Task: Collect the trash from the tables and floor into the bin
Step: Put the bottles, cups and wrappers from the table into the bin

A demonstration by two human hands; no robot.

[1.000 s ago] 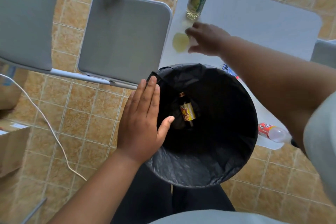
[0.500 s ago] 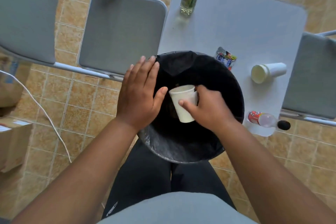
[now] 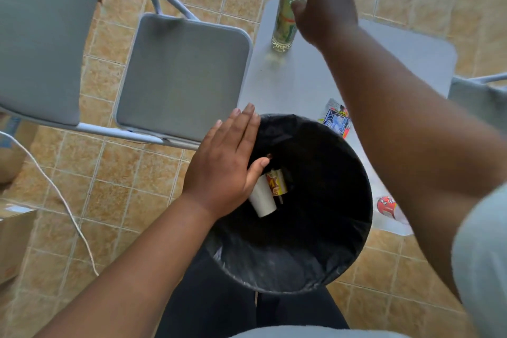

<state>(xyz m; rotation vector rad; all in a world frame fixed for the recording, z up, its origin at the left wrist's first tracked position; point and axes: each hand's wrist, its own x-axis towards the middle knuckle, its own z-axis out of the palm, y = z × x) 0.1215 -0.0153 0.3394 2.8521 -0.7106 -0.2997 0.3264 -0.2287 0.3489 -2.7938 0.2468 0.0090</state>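
A round bin (image 3: 354, 244) lined with a black bag stands between my legs against the grey table (image 3: 296, 82). Inside it lie a white paper cup (image 3: 262, 199) and a small brown bottle (image 3: 278, 182) with a yellow label. My left hand (image 3: 225, 167) rests flat on the bin's left rim, fingers straight, holding nothing. My right hand (image 3: 326, 5) is stretched over the table's far side, fingers apart, right beside the neck of an upright green-labelled bottle (image 3: 286, 22), not closed on it. A colourful wrapper (image 3: 334, 118) and a red-labelled plastic bottle (image 3: 386, 207) lie on the table, partly behind my right arm.
A grey folding chair (image 3: 181, 77) stands left of the table, another chair's back (image 3: 41, 35) at far left, a third chair (image 3: 477, 96) at the right edge. A white cable (image 3: 57, 189) runs over the tiled floor past cardboard boxes (image 3: 13, 239).
My right hand let go of the white cup into the bin, then moved up and away to the green-labelled bottle. My left hand stayed on the rim.
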